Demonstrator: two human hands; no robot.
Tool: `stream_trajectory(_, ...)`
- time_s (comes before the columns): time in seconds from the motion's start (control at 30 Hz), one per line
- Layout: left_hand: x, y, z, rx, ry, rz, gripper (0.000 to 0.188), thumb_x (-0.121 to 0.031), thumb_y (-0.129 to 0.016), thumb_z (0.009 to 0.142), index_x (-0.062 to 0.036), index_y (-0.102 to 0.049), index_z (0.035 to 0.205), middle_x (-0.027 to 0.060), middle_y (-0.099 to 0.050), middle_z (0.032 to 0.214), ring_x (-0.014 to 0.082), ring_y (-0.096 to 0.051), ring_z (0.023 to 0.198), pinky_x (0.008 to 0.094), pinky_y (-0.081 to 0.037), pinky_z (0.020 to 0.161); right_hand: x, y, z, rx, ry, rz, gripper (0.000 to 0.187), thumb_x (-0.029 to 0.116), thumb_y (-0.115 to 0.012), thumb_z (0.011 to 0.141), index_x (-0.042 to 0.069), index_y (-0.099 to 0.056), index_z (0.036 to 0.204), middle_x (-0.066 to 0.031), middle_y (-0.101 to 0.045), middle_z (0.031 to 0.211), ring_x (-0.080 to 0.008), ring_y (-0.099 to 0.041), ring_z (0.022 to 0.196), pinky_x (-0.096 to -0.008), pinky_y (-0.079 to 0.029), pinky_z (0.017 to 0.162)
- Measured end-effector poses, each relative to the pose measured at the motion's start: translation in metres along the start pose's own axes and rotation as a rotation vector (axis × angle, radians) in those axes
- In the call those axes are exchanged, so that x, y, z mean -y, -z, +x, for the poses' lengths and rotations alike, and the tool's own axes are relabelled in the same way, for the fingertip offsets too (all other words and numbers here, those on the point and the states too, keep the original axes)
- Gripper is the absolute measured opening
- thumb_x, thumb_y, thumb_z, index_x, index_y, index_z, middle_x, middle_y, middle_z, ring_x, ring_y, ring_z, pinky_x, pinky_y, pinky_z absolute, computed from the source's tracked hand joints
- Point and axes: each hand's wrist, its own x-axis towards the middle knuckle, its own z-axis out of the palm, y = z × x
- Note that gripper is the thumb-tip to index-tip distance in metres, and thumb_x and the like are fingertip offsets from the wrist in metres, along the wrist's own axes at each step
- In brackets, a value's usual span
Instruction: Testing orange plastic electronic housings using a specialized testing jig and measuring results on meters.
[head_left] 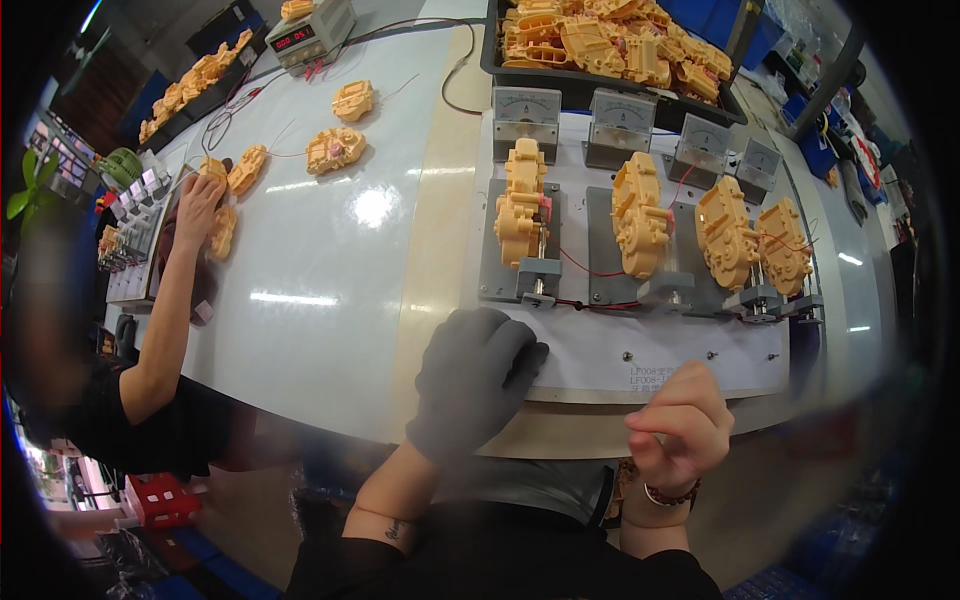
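Observation:
My left hand, in a dark grey glove, hovers or rests at the near left edge of the white test board. Its fingers curl downward, and whatever they may hold is hidden. Bare and wearing a bead bracelet, my right hand is just off the board's front edge, close to a small toggle switch. Those fingers are curled in, with nothing visible in them. Beyond both hands, yellow plastic gearbox housings stand upright in metal fixtures: one at left, another, then two at right.
Analogue panel meters line the board's back. Behind them is a dark bin heaped with housings. At left, a co-worker's hand touches a housing; loose ones lie nearby. A power supply stands at the far side. Red wires cross the fixtures.

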Motion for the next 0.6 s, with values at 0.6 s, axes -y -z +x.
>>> stream_trajectory(0.6, 0.015, -0.013, -0.002, -0.093, -0.172, 0.025, 0.023, -0.014, -0.074, 0.07, -0.012, -0.051, 0.066, 0.0037, -0.049, 0.065, 0.0232, -0.049, 0.059, 0.0359, -0.039, 0.052, -0.024, -0.025, 0.005, 0.184, -0.201, 0.042, 0.008, 0.007, -0.067, 0.07, 0.003, -0.06, 0.068, -0.0043, -0.056, 0.063, -0.0182, -0.047, 0.058, -0.0296, -0.035, 0.059)
